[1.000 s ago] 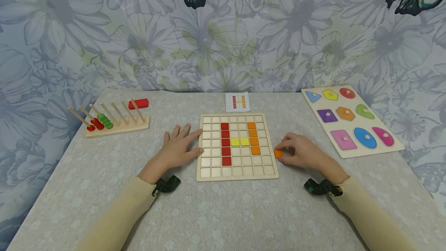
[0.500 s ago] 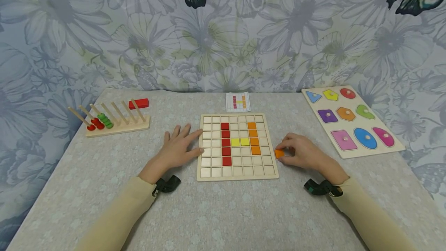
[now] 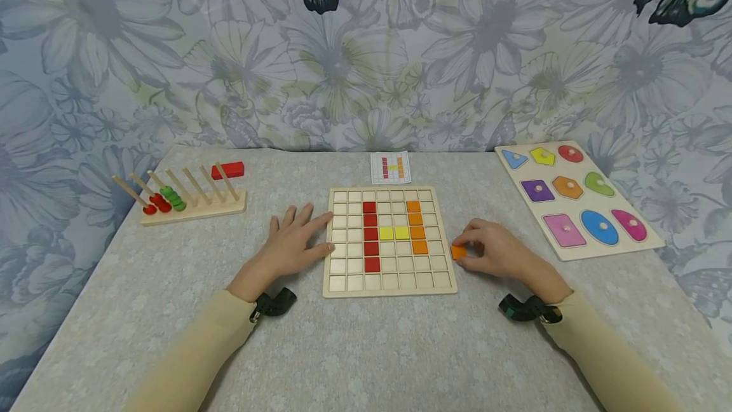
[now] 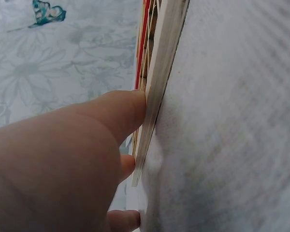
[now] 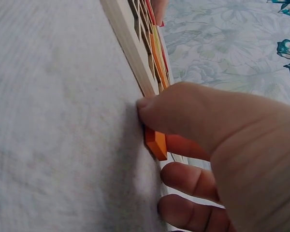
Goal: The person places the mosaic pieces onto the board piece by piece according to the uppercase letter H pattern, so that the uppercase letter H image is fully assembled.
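Note:
A wooden grid board lies flat on the table. In it sit a column of several red tiles, two yellow tiles and a column of several orange tiles. My left hand rests at the board's left side, fingers spread. Its thumb touches the board's edge in the left wrist view. Beside the board's right edge, my right hand pinches a loose orange square tile between thumb and fingers, low at the tabletop. The thumb covers part of that tile.
A small pattern card lies behind the board. At the left stand a peg rack with red and green beads and a red block. A knobbed shape puzzle lies at the right, with a patterned wall covering behind.

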`<state>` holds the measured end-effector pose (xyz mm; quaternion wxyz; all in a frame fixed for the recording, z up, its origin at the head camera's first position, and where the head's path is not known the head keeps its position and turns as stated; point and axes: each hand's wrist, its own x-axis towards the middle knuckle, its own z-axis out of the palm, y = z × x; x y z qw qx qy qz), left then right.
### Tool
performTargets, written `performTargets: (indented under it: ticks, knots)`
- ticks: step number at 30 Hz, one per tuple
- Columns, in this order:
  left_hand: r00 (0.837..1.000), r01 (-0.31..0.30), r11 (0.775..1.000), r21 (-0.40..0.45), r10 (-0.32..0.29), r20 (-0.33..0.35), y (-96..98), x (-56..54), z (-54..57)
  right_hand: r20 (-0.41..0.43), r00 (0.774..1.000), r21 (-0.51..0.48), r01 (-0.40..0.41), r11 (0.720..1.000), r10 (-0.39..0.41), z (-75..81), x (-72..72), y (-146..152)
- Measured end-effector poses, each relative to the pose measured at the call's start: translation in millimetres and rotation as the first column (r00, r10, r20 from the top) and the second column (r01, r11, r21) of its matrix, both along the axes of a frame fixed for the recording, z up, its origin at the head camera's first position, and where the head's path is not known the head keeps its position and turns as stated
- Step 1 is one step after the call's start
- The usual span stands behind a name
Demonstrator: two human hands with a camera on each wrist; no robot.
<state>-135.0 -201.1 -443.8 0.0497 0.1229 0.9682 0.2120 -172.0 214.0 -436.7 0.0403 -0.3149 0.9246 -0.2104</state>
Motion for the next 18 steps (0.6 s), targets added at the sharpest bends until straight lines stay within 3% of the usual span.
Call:
performTargets:
  ticks: [9, 18]
  knots:
    - [1.000, 0.002, 1.000, -0.010, -0.003, -0.004, -0.2, 0.3, 0.3, -0.029, 1.000, 0.012, -0.008, 1.000, 0.009, 2.1, -5.3, 5]
    - [1.000, 0.003, 1.000, -0.008, -0.004, -0.006, 0.5, 0.0, 0.2, -0.011, 1.000, 0.039, 0.007, 0.999, -0.007, 16.0, -7.0, 8]
